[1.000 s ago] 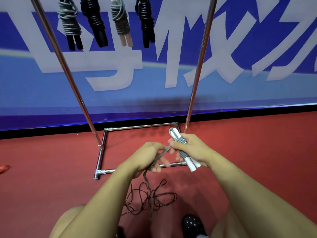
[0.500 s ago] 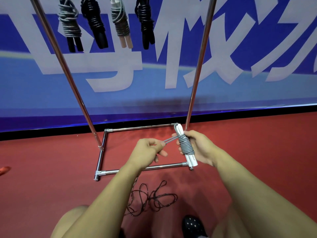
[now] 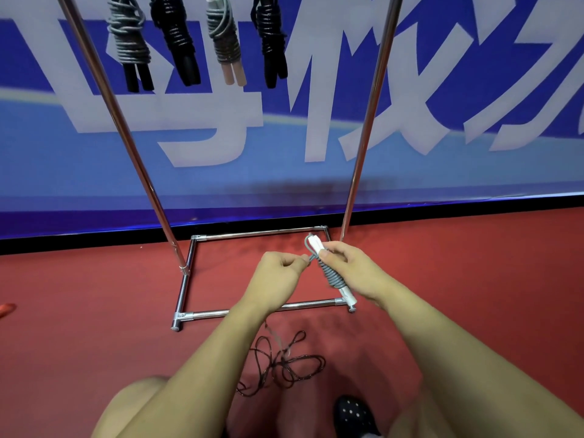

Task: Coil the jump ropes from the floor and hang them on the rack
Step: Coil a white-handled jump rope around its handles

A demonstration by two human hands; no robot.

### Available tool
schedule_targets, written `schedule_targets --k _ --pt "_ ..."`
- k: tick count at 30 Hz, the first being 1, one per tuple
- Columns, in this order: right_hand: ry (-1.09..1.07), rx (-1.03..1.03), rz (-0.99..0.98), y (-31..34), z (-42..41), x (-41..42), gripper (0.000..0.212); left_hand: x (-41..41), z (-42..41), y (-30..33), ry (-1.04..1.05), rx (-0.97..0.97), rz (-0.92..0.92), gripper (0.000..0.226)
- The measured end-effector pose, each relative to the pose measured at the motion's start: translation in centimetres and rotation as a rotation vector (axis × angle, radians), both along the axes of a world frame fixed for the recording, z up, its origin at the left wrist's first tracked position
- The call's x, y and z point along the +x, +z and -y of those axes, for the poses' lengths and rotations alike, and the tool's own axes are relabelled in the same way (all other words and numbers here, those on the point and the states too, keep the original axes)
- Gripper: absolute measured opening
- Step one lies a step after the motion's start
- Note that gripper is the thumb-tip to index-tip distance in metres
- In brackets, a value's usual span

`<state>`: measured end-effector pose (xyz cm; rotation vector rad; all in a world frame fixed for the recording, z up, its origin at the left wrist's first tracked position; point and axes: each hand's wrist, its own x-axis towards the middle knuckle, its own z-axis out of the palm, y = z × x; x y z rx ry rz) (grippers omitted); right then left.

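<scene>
Here the right hand (image 3: 350, 267) grips the grey jump rope (image 3: 331, 275); left hand (image 3: 278, 273) fingers pinch its end — rack (image 3: 366, 131) top cropped.

A blue banner (image 3: 442, 172) with big white characters fills the wall from nine to three o'clock. Red floor (image 3: 79, 343) runs beneath it. A black dotted shoe (image 3: 352, 414) sits at five o'clock, an orange scrap (image 3: 6, 309) at nine.

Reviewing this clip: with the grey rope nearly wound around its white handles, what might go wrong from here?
The left hand pinches only a short tail of the grey rope; if it slips, the coils held by the right hand may unwind. The dark rope lies loose by the shoe, a possible snag.
</scene>
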<state>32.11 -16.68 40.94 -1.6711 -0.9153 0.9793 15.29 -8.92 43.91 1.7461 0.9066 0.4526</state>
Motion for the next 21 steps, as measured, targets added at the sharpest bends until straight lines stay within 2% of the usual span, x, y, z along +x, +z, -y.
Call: schedule_targets --k 5,9,12,17,21 --pt "-0.022 -0.011 0.117 0.6 -0.4 -1.1 0.022 -0.5 -0.3 0.4 0.058 -0.060 0.091 0.039" --pt "0.019 -0.027 0.152 0.4 -0.7 -1.4 0.028 -0.8 -0.6 0.3 0.062 -0.071 0.097 0.037" --pt "-0.002 -0.054 0.262 0.4 -1.0 -1.5 0.036 -1.0 -0.7 0.3 0.053 -0.063 0.079 0.044" --pt "-0.027 -0.161 0.464 -0.5 -1.4 -1.2 0.037 -0.9 -0.8 0.1 0.047 -0.056 0.048 0.047" --pt "-0.029 -0.144 0.380 -0.5 -1.1 -1.4 0.036 -0.8 -0.6 0.2 0.040 -0.084 0.044 0.042"
